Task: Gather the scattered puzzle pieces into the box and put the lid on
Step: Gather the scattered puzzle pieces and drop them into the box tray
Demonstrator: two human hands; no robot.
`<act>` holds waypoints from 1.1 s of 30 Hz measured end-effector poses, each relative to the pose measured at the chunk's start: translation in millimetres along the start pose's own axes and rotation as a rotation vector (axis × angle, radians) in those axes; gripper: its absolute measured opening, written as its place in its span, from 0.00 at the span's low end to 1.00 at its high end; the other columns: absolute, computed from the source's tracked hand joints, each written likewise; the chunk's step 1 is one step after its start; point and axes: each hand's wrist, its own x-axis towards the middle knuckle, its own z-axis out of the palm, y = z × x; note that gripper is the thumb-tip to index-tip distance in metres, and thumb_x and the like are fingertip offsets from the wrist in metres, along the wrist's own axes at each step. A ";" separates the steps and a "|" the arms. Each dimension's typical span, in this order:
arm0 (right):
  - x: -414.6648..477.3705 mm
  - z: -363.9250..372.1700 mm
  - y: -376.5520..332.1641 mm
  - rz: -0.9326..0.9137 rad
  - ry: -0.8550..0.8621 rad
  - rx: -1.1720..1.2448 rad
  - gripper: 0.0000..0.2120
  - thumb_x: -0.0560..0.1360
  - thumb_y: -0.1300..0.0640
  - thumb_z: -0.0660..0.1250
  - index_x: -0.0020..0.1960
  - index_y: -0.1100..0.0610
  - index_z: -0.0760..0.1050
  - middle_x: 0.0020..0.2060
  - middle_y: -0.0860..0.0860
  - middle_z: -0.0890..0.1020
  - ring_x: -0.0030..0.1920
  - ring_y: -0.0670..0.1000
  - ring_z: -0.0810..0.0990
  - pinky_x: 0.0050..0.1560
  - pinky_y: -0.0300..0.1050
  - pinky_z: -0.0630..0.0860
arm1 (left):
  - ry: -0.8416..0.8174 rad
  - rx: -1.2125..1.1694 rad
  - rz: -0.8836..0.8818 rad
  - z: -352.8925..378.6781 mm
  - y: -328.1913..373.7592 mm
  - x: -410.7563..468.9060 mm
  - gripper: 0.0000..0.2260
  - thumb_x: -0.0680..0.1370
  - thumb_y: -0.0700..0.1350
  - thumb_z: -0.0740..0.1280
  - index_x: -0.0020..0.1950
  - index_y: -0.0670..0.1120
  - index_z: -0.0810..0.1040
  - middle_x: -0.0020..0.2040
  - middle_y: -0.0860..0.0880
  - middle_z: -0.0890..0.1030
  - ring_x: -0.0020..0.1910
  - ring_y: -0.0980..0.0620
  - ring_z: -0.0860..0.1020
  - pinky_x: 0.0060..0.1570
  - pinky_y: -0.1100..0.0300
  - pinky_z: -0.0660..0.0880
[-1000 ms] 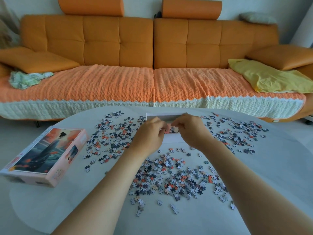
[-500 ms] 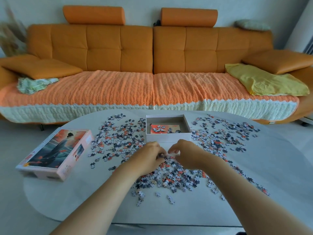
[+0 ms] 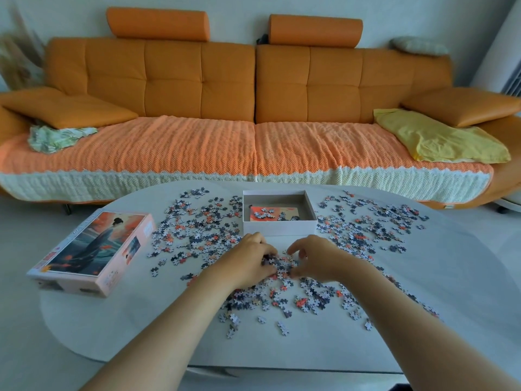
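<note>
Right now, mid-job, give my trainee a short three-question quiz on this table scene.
1. True or false: the lid already sits on the box.
2. Where are both hands working? A) inside the box B) in the pieces just in front of it C) on the sofa
3. Fill in: the left hand and right hand are ____ pieces together.

Key: 1 false; 2 B; 3 scooping

Left hand (image 3: 249, 262), right hand (image 3: 317, 259); both cupped

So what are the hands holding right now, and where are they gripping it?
Both the left hand and right hand are cupped around a heap of puzzle pieces on the table, fingers at its sides; nothing is clearly lifted.
</note>
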 end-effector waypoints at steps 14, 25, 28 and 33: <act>14.0 8.0 -15.4 -0.051 0.086 -0.024 0.17 0.70 0.50 0.75 0.58 0.49 0.80 0.53 0.49 0.80 0.47 0.48 0.78 0.47 0.39 0.76 | 0.069 -0.022 -0.059 -4.8 -2.0 -1.3 0.15 0.78 0.47 0.68 0.64 0.50 0.77 0.59 0.51 0.74 0.58 0.52 0.74 0.55 0.62 0.68; 24.3 -20.3 -19.3 -0.087 0.133 0.179 0.06 0.69 0.56 0.77 0.43 0.48 0.82 0.37 0.46 0.82 0.35 0.47 0.80 0.35 0.38 0.79 | 0.206 -0.271 -0.072 -26.0 -4.3 20.7 0.08 0.78 0.42 0.70 0.56 0.47 0.81 0.50 0.52 0.81 0.44 0.57 0.77 0.44 0.66 0.71; 36.8 -35.3 -19.1 -0.105 0.311 0.273 0.06 0.69 0.55 0.77 0.43 0.47 0.81 0.37 0.49 0.83 0.34 0.48 0.77 0.38 0.45 0.79 | 0.319 -0.318 -0.057 -37.6 -1.1 37.3 0.05 0.78 0.42 0.69 0.53 0.47 0.81 0.42 0.56 0.78 0.40 0.61 0.74 0.36 0.68 0.66; 67.3 -39.4 -13.8 -0.122 0.590 0.295 0.05 0.73 0.59 0.72 0.49 0.52 0.82 0.34 0.43 0.77 0.32 0.44 0.74 0.30 0.32 0.66 | 0.477 -0.279 -0.060 -32.9 -2.8 70.0 0.08 0.79 0.44 0.68 0.57 0.45 0.80 0.49 0.48 0.76 0.45 0.51 0.76 0.45 0.60 0.71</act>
